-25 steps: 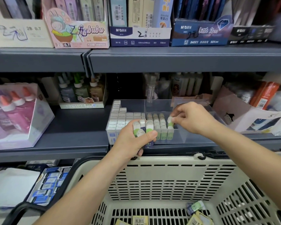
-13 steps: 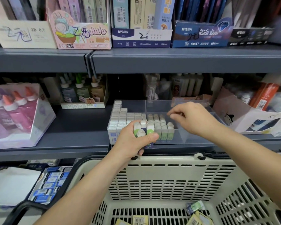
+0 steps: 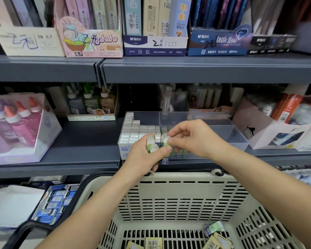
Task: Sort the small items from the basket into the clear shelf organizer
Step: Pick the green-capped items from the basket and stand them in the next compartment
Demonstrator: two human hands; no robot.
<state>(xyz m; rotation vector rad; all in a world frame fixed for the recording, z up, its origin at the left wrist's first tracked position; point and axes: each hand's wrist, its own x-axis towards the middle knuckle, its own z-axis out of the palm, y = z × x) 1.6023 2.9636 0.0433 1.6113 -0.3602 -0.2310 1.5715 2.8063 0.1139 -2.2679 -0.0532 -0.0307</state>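
A clear shelf organizer [image 3: 228, 133] stands on the middle shelf, its left part filled with rows of white erasers [image 3: 135, 129]. My left hand [image 3: 144, 155] grips a small bunch of green-and-white erasers [image 3: 152, 143] in front of the organizer. My right hand [image 3: 194, 139] has come against that bunch and pinches the rightmost eraser [image 3: 166, 140] with thumb and forefinger. Below hangs the cream plastic basket [image 3: 183, 194], with several small packaged items [image 3: 214, 229] on its floor.
Glue bottles in a pink display box [image 3: 16, 126] stand left on the same shelf, an open carton [image 3: 269, 133] of stationery right. Pencil-lead boxes [image 3: 90, 42] line the shelf above. A tray of blue-labelled erasers [image 3: 56, 202] lies on the lower shelf left of the basket.
My right hand let go of an eraser set in the organizer's row, then moved back left to the bunch in my left hand. The left hand stayed where it was.
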